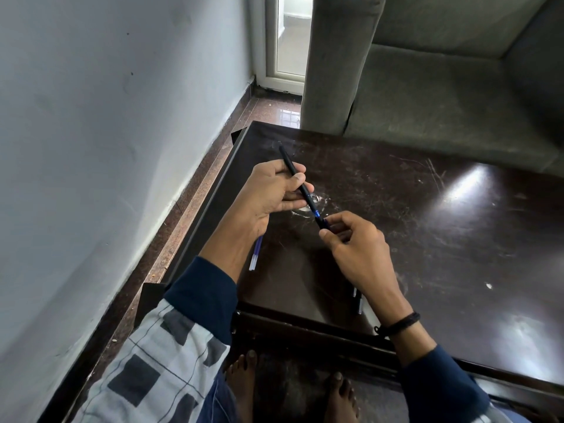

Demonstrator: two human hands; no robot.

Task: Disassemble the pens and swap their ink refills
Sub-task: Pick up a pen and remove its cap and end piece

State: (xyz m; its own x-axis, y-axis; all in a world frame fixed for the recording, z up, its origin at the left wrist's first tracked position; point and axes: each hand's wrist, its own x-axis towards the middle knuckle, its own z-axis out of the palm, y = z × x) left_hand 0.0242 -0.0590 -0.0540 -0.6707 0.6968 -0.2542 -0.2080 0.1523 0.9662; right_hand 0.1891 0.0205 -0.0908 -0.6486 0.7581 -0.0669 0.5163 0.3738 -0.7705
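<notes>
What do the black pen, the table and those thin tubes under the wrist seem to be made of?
The pen is likely plastic, matte black, with a translucent blue band near its lower end. The table is probably dark varnished wood or laminate: it has glossy reflections and many pale scratches. The thin tubes look like clear plastic refills, bluish inside.

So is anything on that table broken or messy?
The dark table is scratched, with white scuffs beside the black pen. Loose refills lie near the left hand; that fits the job. Nothing is spilled.
</notes>
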